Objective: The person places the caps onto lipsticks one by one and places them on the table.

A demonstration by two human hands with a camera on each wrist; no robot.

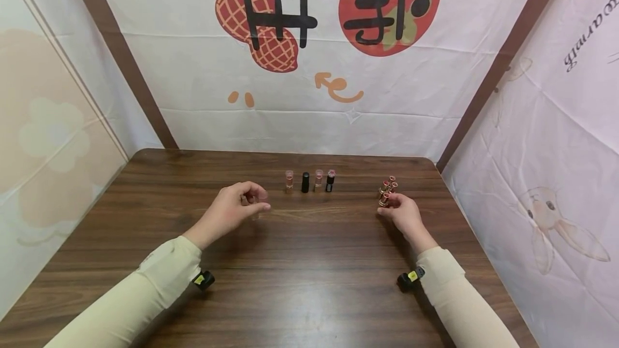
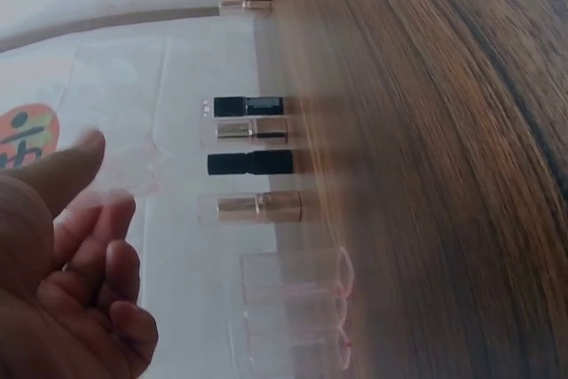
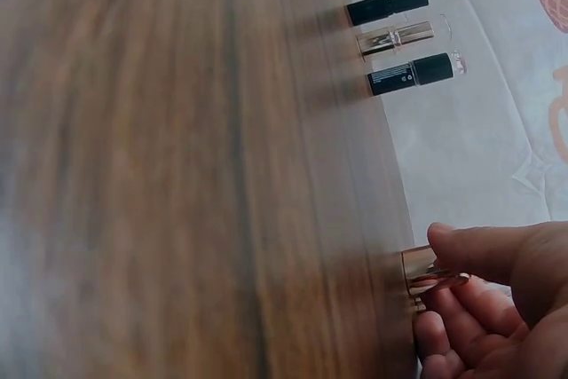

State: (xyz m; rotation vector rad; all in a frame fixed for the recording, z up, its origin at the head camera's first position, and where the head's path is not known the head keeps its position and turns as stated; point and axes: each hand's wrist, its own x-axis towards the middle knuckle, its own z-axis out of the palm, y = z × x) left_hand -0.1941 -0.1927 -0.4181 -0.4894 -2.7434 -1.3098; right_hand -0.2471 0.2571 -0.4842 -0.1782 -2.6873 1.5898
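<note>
My left hand (image 1: 234, 208) pinches a see-through pinkish lipstick cap (image 2: 129, 170) between thumb and fingers, above the table. Three clear caps (image 2: 297, 277) stand on the wood beside it in the left wrist view, largely hidden by the hand in the head view. On the right side, my right hand (image 1: 406, 216) pinches an uncapped gold lipstick (image 3: 422, 271) with thumb and fingers, low at the tabletop. It stands at the near edge of a tight cluster of uncapped gold lipsticks (image 1: 393, 180) with reddish tops.
Between the hands, toward the back, stands a row: a gold lipstick (image 1: 289, 182) with clear cap, a black tube (image 1: 306, 182), another gold lipstick (image 1: 318, 181) and a black tube with a pink top (image 1: 330, 180). Printed cloth (image 1: 309, 128) hangs behind the wooden table (image 1: 309, 283).
</note>
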